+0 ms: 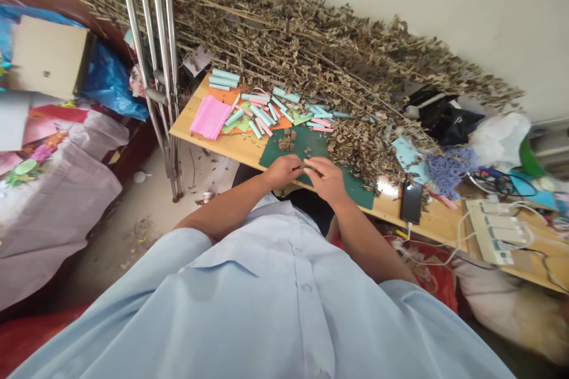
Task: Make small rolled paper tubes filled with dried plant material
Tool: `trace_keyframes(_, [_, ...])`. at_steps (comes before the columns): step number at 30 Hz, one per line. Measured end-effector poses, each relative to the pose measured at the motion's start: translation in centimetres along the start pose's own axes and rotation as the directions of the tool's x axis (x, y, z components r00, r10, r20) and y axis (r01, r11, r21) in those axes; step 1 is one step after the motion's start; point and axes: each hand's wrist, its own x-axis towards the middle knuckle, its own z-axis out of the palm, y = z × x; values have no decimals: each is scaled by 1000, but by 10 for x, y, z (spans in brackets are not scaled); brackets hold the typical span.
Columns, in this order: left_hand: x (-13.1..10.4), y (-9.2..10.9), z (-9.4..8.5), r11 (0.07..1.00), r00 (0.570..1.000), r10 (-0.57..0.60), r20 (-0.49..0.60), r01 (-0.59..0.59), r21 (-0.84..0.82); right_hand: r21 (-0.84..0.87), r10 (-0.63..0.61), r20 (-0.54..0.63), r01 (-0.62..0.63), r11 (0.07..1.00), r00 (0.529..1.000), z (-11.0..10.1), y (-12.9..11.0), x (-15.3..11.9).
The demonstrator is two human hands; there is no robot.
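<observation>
My left hand [283, 171] and my right hand [328, 179] meet at the front edge of a dark green mat [313, 139]. The fingers of both are pinched together, fingertips close to touching; whatever sits between them is too small to make out. Just beyond my left hand lies a small clump of crumbled brown plant matter [287, 140]. A heap of dried leaves [362, 145] covers the mat's right part. Behind the mat are scattered short rolled tubes of light blue paper [260, 112] and pink paper [264, 125].
A stack of pink paper sheets [210, 116] lies at the table's [191, 124] left end. Long dried stalks [288, 35] pile along the wall. Metal crutches [155, 53] stand at left. To the right are a phone [411, 201] on a cable, blue string [451, 169] and a power strip [489, 231].
</observation>
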Motion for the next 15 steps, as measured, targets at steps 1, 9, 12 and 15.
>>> trace_keyframes(1, [0, 1, -1, 1000, 1000, 1, -1, -1, -9, 34, 47, -40, -46, 998, 998, 1, 0, 0])
trace_keyframes(9, [1, 1, -1, 1000, 1000, 4, 15, -4, 7, 197, 347, 47, -349, 916, 937, 5, -8, 2])
trace_keyframes(12, [1, 1, 0, 1000, 1000, -3, 14, 2, 24, 178, 341, 50, -344, 922, 939, 7, -7, 6])
trace_keyframes(15, [0, 1, 0, 1000, 1000, -1, 6, 1, 24, 151, 364, 62, -370, 917, 929, 8, -5, 12])
